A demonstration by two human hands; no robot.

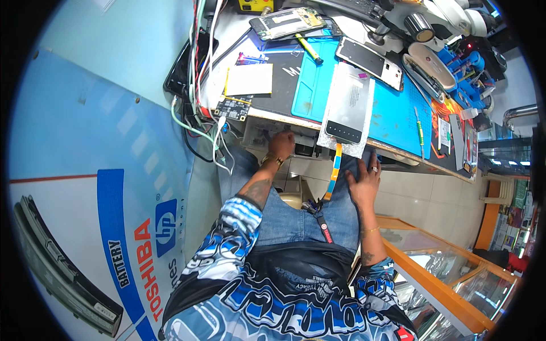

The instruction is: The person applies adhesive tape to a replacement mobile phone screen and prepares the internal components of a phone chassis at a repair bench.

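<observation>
My left hand (282,145) reaches to a drawer (256,136) beneath the table edge, its fingers curled in; what they hold, if anything, is hidden. Dark items show inside the drawer beside it. My right hand (364,181) lies on my right knee with its fingers spread and nothing in them. Above it, a flat grey phone part (348,108) with a black lower end rests on bubble wrap (356,149) that overhangs the table edge. From there an orange strip (335,165) with blue patches hangs down between my legs.
On the blue mat (392,122) are a phone frame (369,62) and a thin green tool (420,132). An opened phone (287,24), a yellow-green tool (309,48), a white pad (249,79) and a circuit board (232,108) lie leftward. Cables (199,68) dangle at the left; a glass case (443,256) stands right.
</observation>
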